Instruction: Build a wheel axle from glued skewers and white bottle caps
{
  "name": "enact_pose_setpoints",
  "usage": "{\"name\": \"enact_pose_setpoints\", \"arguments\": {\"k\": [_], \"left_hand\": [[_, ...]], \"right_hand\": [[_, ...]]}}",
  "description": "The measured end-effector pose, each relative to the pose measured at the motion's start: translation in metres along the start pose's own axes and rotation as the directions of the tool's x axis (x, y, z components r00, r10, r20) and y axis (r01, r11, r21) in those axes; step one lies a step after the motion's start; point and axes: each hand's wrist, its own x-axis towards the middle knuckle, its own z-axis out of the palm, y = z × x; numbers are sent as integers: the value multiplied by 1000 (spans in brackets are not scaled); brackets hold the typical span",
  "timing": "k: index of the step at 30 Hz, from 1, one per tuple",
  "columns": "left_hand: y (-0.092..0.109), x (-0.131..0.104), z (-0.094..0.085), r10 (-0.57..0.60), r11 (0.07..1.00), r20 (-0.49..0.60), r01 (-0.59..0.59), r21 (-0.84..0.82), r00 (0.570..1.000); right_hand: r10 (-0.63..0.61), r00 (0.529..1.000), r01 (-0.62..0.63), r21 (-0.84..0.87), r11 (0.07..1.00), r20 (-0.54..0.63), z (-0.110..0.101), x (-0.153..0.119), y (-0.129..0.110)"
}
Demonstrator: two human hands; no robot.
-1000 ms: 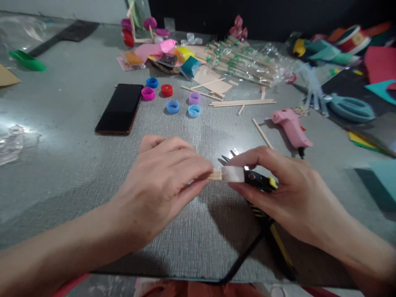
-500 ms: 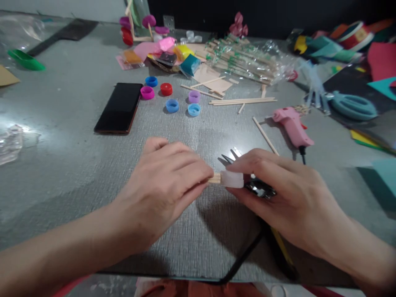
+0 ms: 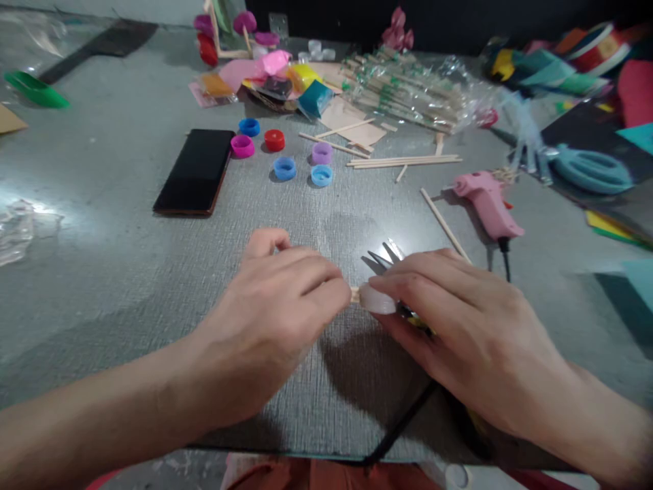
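Observation:
My left hand (image 3: 290,306) is closed around pale wooden sticks (image 3: 356,295), whose short ends stick out past the fingertips on the right. A translucent white cap (image 3: 377,299) touches those ends. My right hand (image 3: 474,327) pinches this cap between thumb and fingers. Partly under my right hand lies a metal cutting tool (image 3: 380,260) with its pointed jaws apart; its handles are mostly hidden. Most of the sticks' length is covered by my left hand.
Beyond my hands are a black phone (image 3: 196,171), several coloured caps (image 3: 284,168), loose sticks (image 3: 403,161) and a pink glue gun (image 3: 487,203). Blue-handled scissors (image 3: 592,170) lie at the right. Bagged sticks (image 3: 408,95) are at the back. A black cable (image 3: 403,422) crosses the front edge.
The white cap has turned in my right hand and now shows more of its round face. Both hands remain close together; the whole view has shifted slightly.

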Motion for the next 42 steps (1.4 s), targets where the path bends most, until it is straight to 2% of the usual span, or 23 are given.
{"name": "enact_pose_setpoints", "arguments": {"k": [6, 11, 15, 18, 21, 23, 27, 31, 33, 36, 42], "left_hand": [[-4, 0, 7, 20, 1000, 18, -20, -20, 1000], [-6, 2, 13, 10, 999, 49, -8, -34, 999], [-5, 6, 14, -46, 999, 89, 48, -21, 995], [-7, 8, 5, -53, 999, 100, 54, -7, 994], [-16, 1, -15, -61, 997, 122, 55, 52, 991], [-25, -7, -31, -123, 987, 148, 106, 122, 981], [-43, -24, -47, -270, 958, 287, 229, 171, 919], [-48, -27, -42, -294, 952, 424, 304, 44, 857], [-47, -23, -37, -296, 937, 449, 347, -33, 843], [-43, -19, -31, -296, 923, 444, 374, -96, 845], [-42, -19, -26, -282, 930, 414, 352, -103, 865]], "right_hand": [[1, 1000, -1, -37, 999, -3, 8, -1, 0], [50, 998, -50, -12, 999, 49, 14, 1, 2], [92, 990, -92, -9, 996, 104, 17, 1, 5], [106, 988, -103, -35, 994, 113, 16, 0, 7], [100, 990, -97, -35, 995, 100, 14, -1, 8], [85, 992, -81, -40, 996, 88, 13, -2, 9], [90, 989, -84, -61, 995, 116, 11, -2, 10], [102, 984, -93, -63, 994, 149, 12, -1, 10], [101, 983, -95, -47, 994, 151, 12, -1, 10], [97, 984, -96, -14, 995, 152, 13, -1, 10], [116, 982, -117, -7, 993, 152, 13, -1, 9]]}}
